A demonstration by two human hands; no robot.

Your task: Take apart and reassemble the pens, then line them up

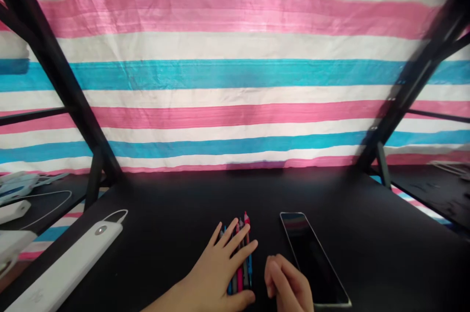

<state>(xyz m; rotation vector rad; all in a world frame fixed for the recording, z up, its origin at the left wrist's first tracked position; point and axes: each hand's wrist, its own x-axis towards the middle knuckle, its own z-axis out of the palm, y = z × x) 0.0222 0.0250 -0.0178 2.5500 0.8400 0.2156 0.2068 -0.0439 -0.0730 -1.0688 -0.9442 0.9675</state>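
Note:
My left hand (223, 263) lies palm down with its fingers spread over a small bunch of pens. The pens sit side by side on the black table, pointing away from me. A pink pen (240, 280) and a blue pen (250, 272) show between and beside the fingers, as does a red tip (246, 215) past them. Much of the bunch is hidden under the hand. To the right, my right hand (288, 282) is curled into a loose fist, with nothing seen sticking out of it. It is beside the left edge of a smartphone (316, 263) with a dark screen.
A long white power strip (73, 263) with a white cable lies at the left of the black table (183, 199). Black metal posts (79, 101) slant up at both sides. Striped sheeting (235, 72) hangs behind. Other tables with white devices (14, 211) stand beyond.

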